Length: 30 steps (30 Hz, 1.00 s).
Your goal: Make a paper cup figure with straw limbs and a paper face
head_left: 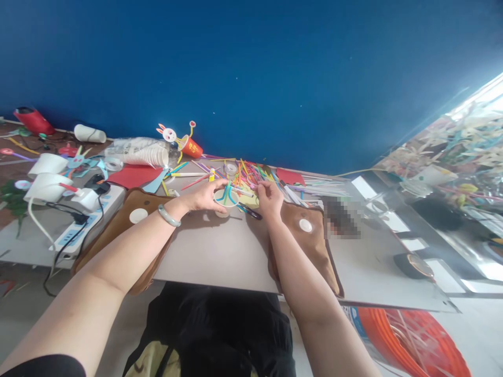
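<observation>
My left hand (210, 197), with a bangle at the wrist, is wrapped around a white paper cup (222, 211) above the table's middle. Green and blue strips (227, 192) lie across the cup's mouth; whether they are fixed to it I cannot tell. To the right, apart from the cup, my right hand (269, 198) is closed in a pinch. What sits between its fingertips, if anything, is too small to make out. A dark pen-like tool (250, 211) lies between the two hands.
Colourful sticks and straws (251, 175) are heaped behind my hands. Brown cushions (137, 214) lie under both forearms. On the left are a power strip (92, 220), stacked paper cups (145, 156) and a rabbit-faced red cup (191, 147). A black bowl (412, 266) stands right.
</observation>
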Tool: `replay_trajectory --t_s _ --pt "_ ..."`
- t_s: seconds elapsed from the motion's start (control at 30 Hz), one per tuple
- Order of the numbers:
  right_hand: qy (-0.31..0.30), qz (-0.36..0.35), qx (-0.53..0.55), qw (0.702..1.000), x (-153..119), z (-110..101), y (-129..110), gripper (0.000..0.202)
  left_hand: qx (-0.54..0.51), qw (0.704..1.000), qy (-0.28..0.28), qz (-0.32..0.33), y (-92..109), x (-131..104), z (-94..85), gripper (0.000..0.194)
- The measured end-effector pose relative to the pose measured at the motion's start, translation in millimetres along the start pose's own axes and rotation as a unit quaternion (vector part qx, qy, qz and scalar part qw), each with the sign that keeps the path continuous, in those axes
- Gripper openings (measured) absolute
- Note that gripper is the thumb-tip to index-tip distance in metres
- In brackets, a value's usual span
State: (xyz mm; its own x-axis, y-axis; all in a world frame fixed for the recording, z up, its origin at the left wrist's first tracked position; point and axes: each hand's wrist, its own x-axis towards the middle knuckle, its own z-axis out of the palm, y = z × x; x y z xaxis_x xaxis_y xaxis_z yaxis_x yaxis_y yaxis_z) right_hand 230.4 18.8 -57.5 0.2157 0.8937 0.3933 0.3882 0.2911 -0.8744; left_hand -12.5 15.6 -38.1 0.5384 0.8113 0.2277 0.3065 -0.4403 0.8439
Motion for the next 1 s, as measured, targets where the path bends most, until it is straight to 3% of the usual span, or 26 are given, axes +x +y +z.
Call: replay_trajectory --t_s 0.1,0.23,0.3,0.37,0.43,0.47,0.57,0.67,0.77,0.87,1.0 --pt "0.005 0.004 0.002 1.0 0 -1 -2 0.026 0.006 0.998 -0.056 -0.004 3 -3 -2.3 0.102" --pt "0.033 -0.002 0.026 0.999 0 -3 -4 0.023 -0.037 0.996 -0.075 0.0 7 -5 -12.1 0.102" --pt "0.054 -0.01 0.033 0.998 -1 -2 -6 0.022 -0.108 0.993 -0.039 -0.01 6 -3 -19.1 0.08" --pt "0.068 -0.012 0.045 0.997 -3 -1 -11 0.021 -0.139 0.987 0.075 -0.027 3 1 -25.3 0.061" --pt "0.064 -0.008 0.059 0.996 -3 1 -19 0.021 -0.084 0.98 0.173 -0.047 -4 5 -29.1 0.046" --pt "0.053 -0.009 0.059 0.997 -2 2 -23 0.021 -0.034 0.982 0.174 -0.061 -8 7 -30.0 0.036" --pt "-0.024 -0.029 0.0 0.999 7 9 -35 0.02 0.135 0.978 0.123 -0.104 -16 9 -28.5 0.013" --pt "-0.164 -0.036 -0.13 0.977 25 22 -37 0.015 0.24 0.958 0.096 -0.121 -18 8 -23.8 0.01" --pt "-0.292 -0.023 -0.198 0.935 45 38 -31 0.017 0.258 0.955 0.087 -0.117 -15 6 -19.8 0.008" --pt "-0.405 -0.06 -0.215 0.887 58 56 -26 0.016 0.265 0.951 0.078 -0.137 -14 5 -17.5 0.003" --pt "-0.477 -0.078 -0.233 0.844 66 78 -23 0.018 0.279 0.944 0.072 -0.161 -20 6 -16.2 0.008"
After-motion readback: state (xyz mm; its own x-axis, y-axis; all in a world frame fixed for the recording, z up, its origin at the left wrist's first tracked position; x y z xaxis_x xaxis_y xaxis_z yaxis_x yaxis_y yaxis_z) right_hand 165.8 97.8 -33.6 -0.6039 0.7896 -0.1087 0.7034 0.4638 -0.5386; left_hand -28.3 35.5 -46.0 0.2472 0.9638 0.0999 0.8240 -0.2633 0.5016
